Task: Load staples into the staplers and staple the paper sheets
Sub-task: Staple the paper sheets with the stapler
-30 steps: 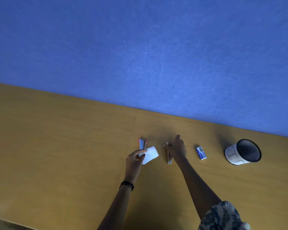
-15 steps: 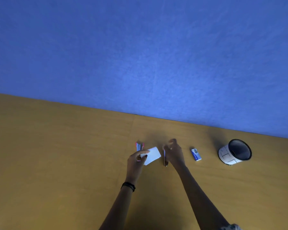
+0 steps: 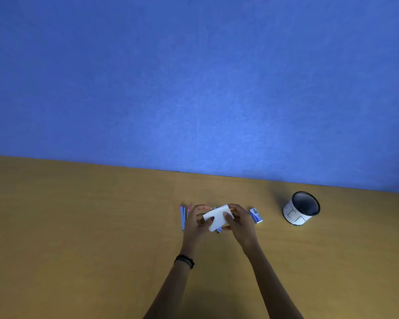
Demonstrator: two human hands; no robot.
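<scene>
After letting go of stapler (image 3: 219, 230), brought right hand (image 3: 240, 223) over to paper sheets (image 3: 218, 218) beside left hand (image 3: 197, 223). Pinched sheets with fingers of both hands, directly over that stapler. Judged as squaring sheets for stapling. Noted second stapler (image 3: 184, 215), staple box (image 3: 256, 215) and cup (image 3: 301, 209) on wooden desk (image 3: 78, 226), with blue wall (image 3: 194, 77) behind.

White paper (image 3: 217, 218); blue-white staple box (image 3: 256, 215); blue wall (image 3: 194, 77); tan table (image 3: 78, 226).
</scene>
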